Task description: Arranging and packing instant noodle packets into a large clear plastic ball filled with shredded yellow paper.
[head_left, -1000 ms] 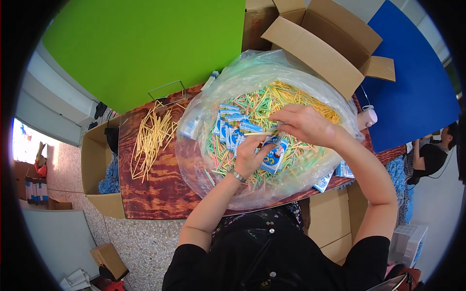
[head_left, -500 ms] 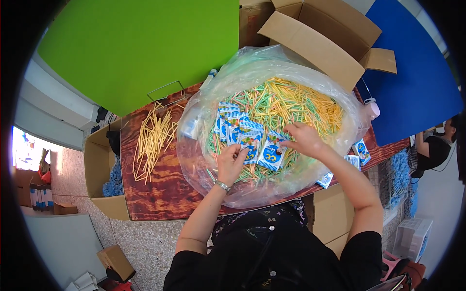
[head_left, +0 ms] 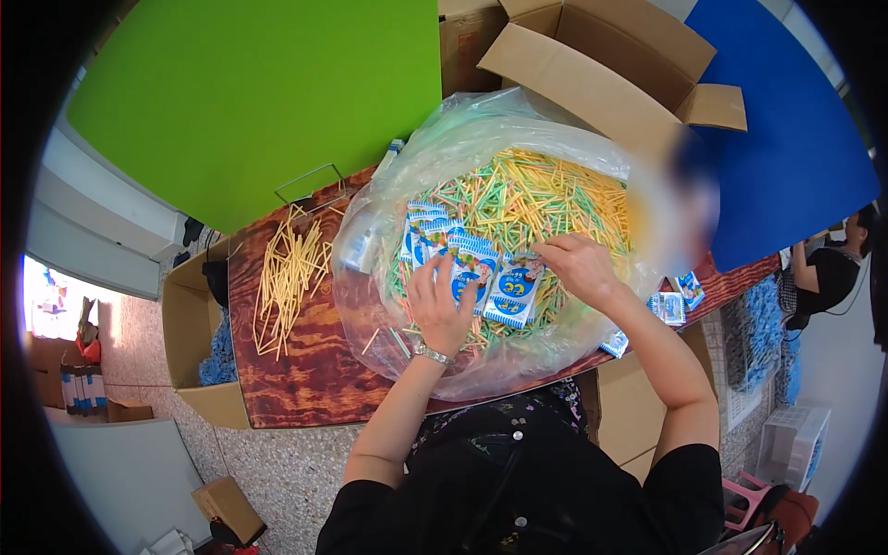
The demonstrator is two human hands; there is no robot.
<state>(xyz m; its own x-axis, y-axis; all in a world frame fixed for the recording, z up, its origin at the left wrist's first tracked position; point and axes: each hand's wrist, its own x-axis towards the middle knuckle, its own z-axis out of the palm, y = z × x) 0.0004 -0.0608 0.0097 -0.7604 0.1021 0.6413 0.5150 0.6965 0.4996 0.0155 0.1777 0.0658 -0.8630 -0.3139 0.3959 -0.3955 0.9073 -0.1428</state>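
A large clear plastic bag [head_left: 370, 319] lies opened out on the table, full of thin yellow, green and pink sticks, like straws [head_left: 518, 190]. On top of them rest several small blue-and-white packets [head_left: 427, 222], overlapping in a row. My left hand [head_left: 437, 310] lies over the front packets with its fingers spread, hiding part of them. At the right end of the row, my right hand [head_left: 585, 268] has its thumb and fingertips closed at the upper corner of a blue-and-white packet [head_left: 513, 290].
A pile of pale yellow sticks [head_left: 291, 277] lies on the red-brown wooden table [head_left: 305, 398], left of the bag. Behind stands an open cardboard box [head_left: 601, 65]. More packets [head_left: 668, 307] lie at the right. A box with blue shreds [head_left: 208, 398] stands beside the table's left end.
My left hand has gone from pinching at a packet's edge to lying spread over the packets. My right hand remains at the right-hand packet's top.
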